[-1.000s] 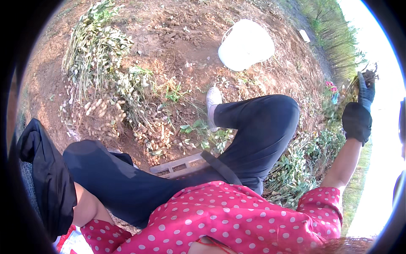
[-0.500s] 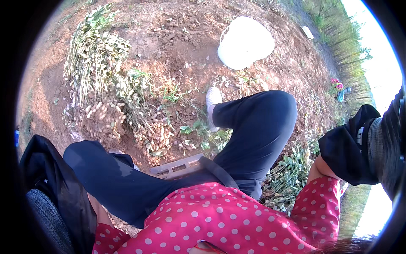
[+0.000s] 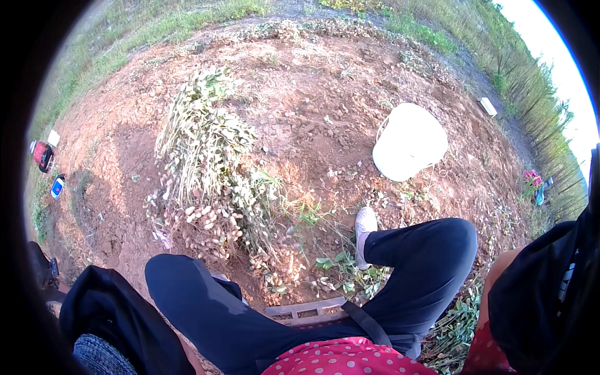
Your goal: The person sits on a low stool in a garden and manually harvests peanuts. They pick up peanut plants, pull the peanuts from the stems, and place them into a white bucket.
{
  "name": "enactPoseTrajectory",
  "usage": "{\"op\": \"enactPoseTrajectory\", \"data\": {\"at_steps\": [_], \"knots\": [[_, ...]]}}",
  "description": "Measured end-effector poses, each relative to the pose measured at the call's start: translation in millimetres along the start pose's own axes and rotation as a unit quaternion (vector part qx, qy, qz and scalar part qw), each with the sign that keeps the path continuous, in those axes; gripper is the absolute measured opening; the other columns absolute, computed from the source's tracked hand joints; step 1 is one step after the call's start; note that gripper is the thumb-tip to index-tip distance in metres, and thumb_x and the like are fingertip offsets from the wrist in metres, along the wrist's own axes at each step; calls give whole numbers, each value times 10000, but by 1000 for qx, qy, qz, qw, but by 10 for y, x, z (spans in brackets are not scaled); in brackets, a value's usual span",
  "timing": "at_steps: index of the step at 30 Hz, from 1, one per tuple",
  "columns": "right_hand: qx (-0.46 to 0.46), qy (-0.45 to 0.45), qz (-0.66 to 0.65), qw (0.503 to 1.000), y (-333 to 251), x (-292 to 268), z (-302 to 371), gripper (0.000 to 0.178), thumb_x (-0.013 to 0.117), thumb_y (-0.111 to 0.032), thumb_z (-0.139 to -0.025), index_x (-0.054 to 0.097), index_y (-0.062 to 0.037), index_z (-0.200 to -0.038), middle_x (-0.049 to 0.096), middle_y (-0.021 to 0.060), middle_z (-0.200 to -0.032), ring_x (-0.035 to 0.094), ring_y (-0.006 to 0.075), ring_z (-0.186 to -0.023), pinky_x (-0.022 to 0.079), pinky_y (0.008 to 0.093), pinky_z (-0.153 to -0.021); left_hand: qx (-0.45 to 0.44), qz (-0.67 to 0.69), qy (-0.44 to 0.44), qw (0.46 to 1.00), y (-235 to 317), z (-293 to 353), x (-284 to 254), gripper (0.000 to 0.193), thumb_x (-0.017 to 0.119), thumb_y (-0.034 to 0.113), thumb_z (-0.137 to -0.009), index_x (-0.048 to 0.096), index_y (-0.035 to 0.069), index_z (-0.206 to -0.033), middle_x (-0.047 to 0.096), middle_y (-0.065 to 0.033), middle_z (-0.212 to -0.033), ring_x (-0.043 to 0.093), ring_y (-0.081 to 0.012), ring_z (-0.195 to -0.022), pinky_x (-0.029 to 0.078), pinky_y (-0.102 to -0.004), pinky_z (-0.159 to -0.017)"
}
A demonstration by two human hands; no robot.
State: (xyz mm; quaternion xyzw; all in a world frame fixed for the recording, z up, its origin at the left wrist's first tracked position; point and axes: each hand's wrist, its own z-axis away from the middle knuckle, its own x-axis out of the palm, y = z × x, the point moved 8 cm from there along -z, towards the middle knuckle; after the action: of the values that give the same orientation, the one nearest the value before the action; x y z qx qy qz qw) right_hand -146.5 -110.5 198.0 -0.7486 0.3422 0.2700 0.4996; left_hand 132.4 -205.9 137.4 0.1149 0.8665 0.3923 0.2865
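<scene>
Seated on the red-brown soil (image 3: 122, 162). Our left hand and right hand both lie beyond the view; fingers hidden, so we cannot tell whether they grasp anything or are loose. Black sleeves show: left (image 3: 119, 319) at the near-left corner, with a grey knit cuff (image 3: 103, 356); right (image 3: 531, 300) toward the near-right corner, bearing pale marks, perhaps lettering, too small to read.

Peanut plants (image 3: 203, 150) lie heaped left of the soil's middle, leaves toward its far edge, pods (image 3: 212, 219) toward us, just beyond our left knee. More leafy plants (image 3: 455, 328) lie beside our right hip. Between our legs, a slatted crate rim (image 3: 306, 310), crossed by a black strap (image 3: 369, 324).

White bucket (image 3: 409, 144) right of the middle, beyond our right knee. A blue-and-white item (image 3: 57, 186) sits by the soil's left edge; its markings defeat us. Pink flecks (image 3: 533, 179) near the right edge.
</scene>
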Motion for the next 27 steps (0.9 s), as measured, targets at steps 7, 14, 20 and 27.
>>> {"op": "enactPoseTrajectory", "data": {"at_steps": [7, 14, 20, 27], "knots": [[-71, 34, -30, 996, -243, 27, -229, 564, 611, -226, -808, 409, -40, -1300, 510, 148, -1209, 470, 249, -1149, 367, 391, -970, -12, 0, 21, 1000, -22, 69, -103, 542, 598, 137, -730, 437, 107, -1247, 419, -87, -1267, 397, -231, -1143, 343, -371, -924], [-152, 93, -54, 983, -518, -174, -409, 569, 591, -270, -821, 402, -30, -1300, 516, 150, -1198, 475, 256, -1141, 365, 406, -970, -13, 4, 38, 999, -8, 16, -115, 513, 585, 113, -734, 455, 122, -1230, 431, -75, -1248, 409, -227, -1118, 355, -368, -905], [-262, 148, -86, 950, -901, -213, -481, 577, 575, -307, -832, 396, -22, -1301, 521, 153, -1188, 480, 261, -1134, 363, 418, -970, -5, 25, 67, 997, -35, -2, -154, 492, 574, 93, -736, 471, 135, -1216, 442, -65, -1232, 419, -223, -1098, 366, -366, -889], [-470, 215, -143, 844, -1412, -432, -179, 592, 555, -351, -846, 389, -12, -1301, 527, 155, -1177, 485, 268, -1126, 361, 432, -970, 72, -16, 126, 989, 308, 30, -452, 472, 561, 70, -740, 490, 150, -1199, 454, -53, -1213, 432, -219, -1073, 378, -363, -870]]}}
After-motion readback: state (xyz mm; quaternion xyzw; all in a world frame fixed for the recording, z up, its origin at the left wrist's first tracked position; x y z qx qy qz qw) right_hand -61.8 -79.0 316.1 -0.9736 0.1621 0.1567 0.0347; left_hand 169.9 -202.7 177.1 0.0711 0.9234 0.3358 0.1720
